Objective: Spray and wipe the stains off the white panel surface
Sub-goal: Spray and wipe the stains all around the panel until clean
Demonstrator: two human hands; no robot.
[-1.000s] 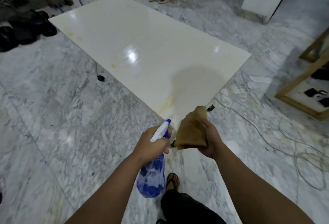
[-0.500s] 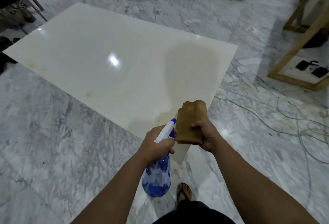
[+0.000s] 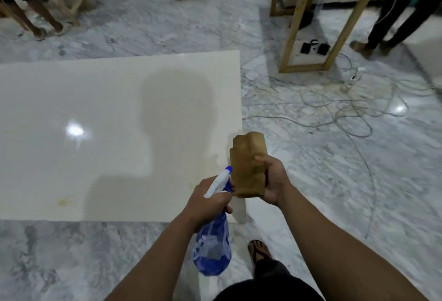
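The glossy white panel (image 3: 95, 114) lies low over the marble floor and fills the left half of the view. A yellowish stain (image 3: 62, 202) sits near its front edge and a fainter one (image 3: 191, 184) lies beside my left hand. My left hand (image 3: 207, 201) grips the neck of a blue spray bottle (image 3: 212, 250) with a white nozzle, held over the panel's near right corner. My right hand (image 3: 272, 181) holds a folded brown cloth (image 3: 248, 164) upright, just right of the nozzle.
Tangled cables (image 3: 346, 109) lie across the floor to the right. A wooden frame stand (image 3: 311, 20) with a power strip stands at the back right, next to a person's legs (image 3: 387, 20). Another person's legs (image 3: 35, 13) stand at the back left. My sandalled foot (image 3: 259, 250) is near the panel's corner.
The view has swung to the right and I have stepped closer, so the panel now lies squarely to my left. Both hands keep hold of the bottle and the cloth.
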